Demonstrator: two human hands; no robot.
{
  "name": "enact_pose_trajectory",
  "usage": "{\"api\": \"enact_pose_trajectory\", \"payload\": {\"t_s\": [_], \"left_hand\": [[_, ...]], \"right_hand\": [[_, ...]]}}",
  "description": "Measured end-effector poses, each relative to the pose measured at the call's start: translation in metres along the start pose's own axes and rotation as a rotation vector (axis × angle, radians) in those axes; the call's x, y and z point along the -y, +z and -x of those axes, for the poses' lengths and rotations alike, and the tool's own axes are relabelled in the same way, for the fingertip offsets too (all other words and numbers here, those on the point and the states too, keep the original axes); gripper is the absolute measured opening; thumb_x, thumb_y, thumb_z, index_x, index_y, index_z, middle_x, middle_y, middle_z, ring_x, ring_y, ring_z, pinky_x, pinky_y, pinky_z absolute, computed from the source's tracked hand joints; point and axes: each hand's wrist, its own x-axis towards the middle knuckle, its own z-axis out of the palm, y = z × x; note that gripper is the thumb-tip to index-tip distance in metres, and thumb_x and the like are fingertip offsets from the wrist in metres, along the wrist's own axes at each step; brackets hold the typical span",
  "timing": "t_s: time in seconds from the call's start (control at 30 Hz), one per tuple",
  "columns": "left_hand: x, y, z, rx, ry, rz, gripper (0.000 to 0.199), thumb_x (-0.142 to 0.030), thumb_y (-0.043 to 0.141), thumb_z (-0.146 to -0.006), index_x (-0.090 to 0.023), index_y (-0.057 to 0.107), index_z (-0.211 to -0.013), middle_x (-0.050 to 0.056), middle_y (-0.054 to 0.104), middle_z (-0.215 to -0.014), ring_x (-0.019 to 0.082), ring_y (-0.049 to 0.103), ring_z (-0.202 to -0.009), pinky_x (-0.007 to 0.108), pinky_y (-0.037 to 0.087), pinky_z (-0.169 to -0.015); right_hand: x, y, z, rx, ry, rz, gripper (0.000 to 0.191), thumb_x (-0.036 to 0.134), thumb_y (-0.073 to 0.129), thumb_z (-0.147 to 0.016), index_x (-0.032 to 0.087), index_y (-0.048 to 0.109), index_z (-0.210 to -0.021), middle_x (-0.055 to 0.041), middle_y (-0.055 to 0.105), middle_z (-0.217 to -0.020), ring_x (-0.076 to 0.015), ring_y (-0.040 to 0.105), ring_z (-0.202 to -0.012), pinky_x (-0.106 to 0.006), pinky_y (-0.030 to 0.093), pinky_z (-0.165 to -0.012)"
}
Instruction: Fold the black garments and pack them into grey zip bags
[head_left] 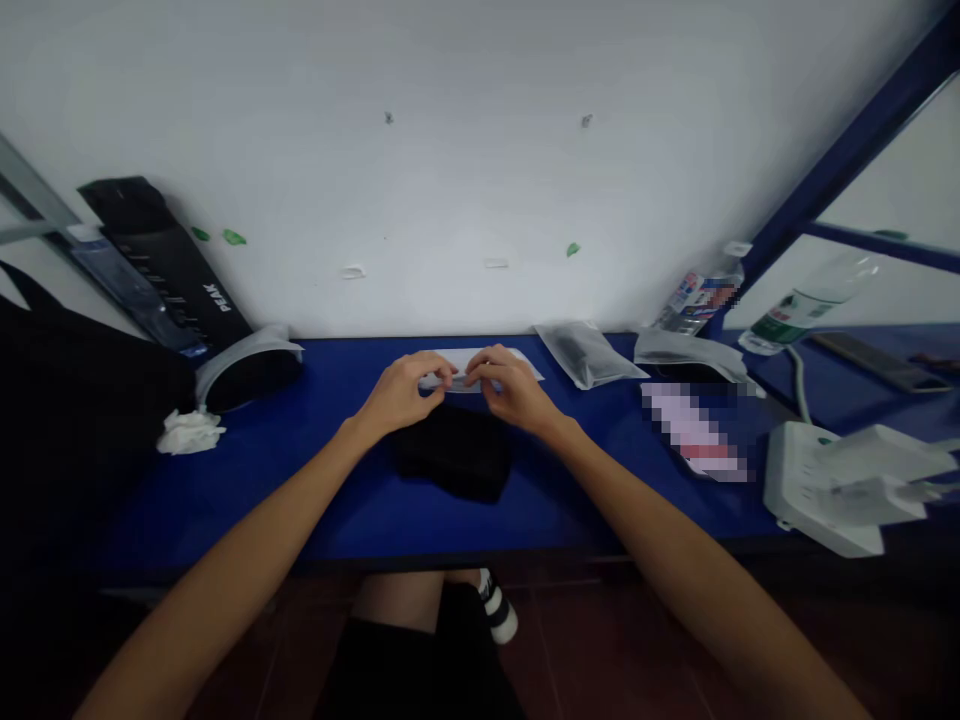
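Note:
At the middle of the blue desk (pixel 330 510), my left hand (pixel 409 390) and my right hand (pixel 514 385) face each other with thumbs and fingers pinched. Between them is the near edge of a whitish, see-through plastic bag (pixel 529 362), which lies flat towards the wall. Part of the bag is hidden behind my fingers. Just below my hands rests a black, soft-looking folded item (pixel 454 455); its exact kind is too dark to make out.
Frosted bags with dark contents lie left (pixel 251 375) and right (pixel 589 355). A crumpled tissue (pixel 191 432), a black PEAK box (pixel 180 270) and a dark bag (pixel 67 400) are left. Bottles (pixel 701 295), a phone (pixel 694 430) and a white power strip (pixel 810 490) stand right.

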Motion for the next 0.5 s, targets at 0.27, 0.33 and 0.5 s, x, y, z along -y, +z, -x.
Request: {"api": "enact_pose_trajectory", "payload": {"t_s": [0.27,0.33,0.5], "left_hand": [[0.005,-0.001,-0.002,-0.005,-0.078,-0.24,0.036,-0.011,0.061,-0.095,-0.027,0.086,-0.115,0.004,0.084,-0.122,0.027,0.07,-0.109,0.046,0.059,-0.1],[0.007,-0.002,-0.001,-0.07,-0.16,-0.26,0.032,-0.014,0.063,-0.096,-0.027,0.087,-0.112,0.004,0.084,-0.118,0.027,0.07,-0.11,0.046,0.059,-0.101],[0.015,-0.007,0.001,-0.169,-0.351,-0.322,0.024,-0.018,0.067,-0.096,-0.027,0.088,-0.102,0.004,0.085,-0.109,0.027,0.071,-0.095,0.042,0.059,-0.092]], "right_hand": [[0.017,-0.003,-0.005,-0.033,0.095,0.072,0.037,0.009,0.051,-0.1,0.028,0.081,-0.112,-0.0099,0.07,-0.119,-0.0259,0.065,-0.112,-0.046,0.054,-0.1],[0.035,-0.008,-0.007,0.12,0.084,0.051,0.031,0.017,0.057,-0.101,0.027,0.08,-0.118,-0.0094,0.072,-0.115,-0.0265,0.067,-0.109,-0.045,0.055,-0.1],[0.072,-0.009,-0.002,0.557,0.059,0.112,0.08,0.071,0.081,-0.086,0.023,0.068,-0.148,-0.0145,0.071,-0.132,-0.0363,0.069,-0.12,-0.053,0.055,-0.108]]}}
